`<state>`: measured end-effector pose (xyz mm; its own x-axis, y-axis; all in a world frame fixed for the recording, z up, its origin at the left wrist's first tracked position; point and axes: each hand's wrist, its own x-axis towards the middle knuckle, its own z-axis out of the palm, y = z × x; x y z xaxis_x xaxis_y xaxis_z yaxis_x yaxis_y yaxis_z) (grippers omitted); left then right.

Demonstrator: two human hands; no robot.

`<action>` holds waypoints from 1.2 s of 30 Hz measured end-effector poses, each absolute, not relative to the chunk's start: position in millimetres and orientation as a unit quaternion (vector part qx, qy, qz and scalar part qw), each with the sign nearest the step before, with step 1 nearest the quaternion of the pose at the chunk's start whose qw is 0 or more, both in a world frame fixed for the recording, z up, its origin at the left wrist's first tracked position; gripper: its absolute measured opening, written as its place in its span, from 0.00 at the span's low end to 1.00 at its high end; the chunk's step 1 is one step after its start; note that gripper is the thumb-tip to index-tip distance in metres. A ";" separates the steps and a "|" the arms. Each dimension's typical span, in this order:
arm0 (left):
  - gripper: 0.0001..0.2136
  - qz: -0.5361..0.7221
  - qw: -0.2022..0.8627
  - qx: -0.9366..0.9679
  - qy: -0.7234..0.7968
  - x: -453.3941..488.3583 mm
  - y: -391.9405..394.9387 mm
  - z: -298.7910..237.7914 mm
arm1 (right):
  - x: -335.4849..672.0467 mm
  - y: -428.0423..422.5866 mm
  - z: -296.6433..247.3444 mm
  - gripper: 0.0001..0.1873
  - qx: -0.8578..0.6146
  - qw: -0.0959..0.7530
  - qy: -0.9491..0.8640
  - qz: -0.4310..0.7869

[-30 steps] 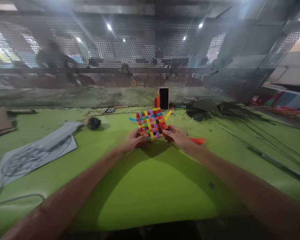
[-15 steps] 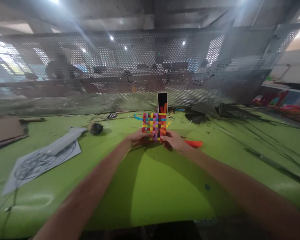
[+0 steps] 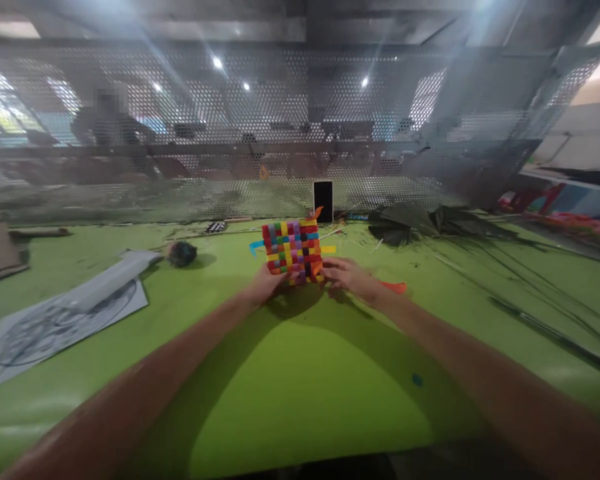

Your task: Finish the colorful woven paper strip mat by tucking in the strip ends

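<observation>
A small checkered weave of coloured strips is held up above the green table, tilted a little. My left hand is closed on its lower left edge, with the thumb across the front. The fingers of my right hand pinch its lower right corner. Loose strip ends stick out: a blue one at the left, a yellow one at the right and an orange one at the top. Orange strips lie behind my right wrist.
A phone-like dark screen stands upright behind the weave, before a perforated metal panel. Printed paper with a rolled sheet and a dark ball lie left. Dried fan leaves and long stems lie right. Cardboard sits far left.
The weave has moved left and tilted, uncovering more of the dark screen. Both hands stay on it. The orange strip at its top now bends to the right. The camera view has shifted slightly.
</observation>
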<state>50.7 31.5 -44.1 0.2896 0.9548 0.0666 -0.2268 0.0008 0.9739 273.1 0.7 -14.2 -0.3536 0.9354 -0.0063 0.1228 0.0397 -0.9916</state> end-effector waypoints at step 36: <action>0.22 0.495 0.588 0.539 0.344 51.4 34.5 -52.9 | 264.1 -7.3 -16.1 0.14 -0.523 0.454 -0.642 0.331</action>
<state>51.4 34.5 -52.9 0.2727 0.9534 0.1292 -0.2103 -0.0719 0.9750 264.1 -7.3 -16.1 -0.0419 0.9707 0.2365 0.3704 0.2349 -0.8987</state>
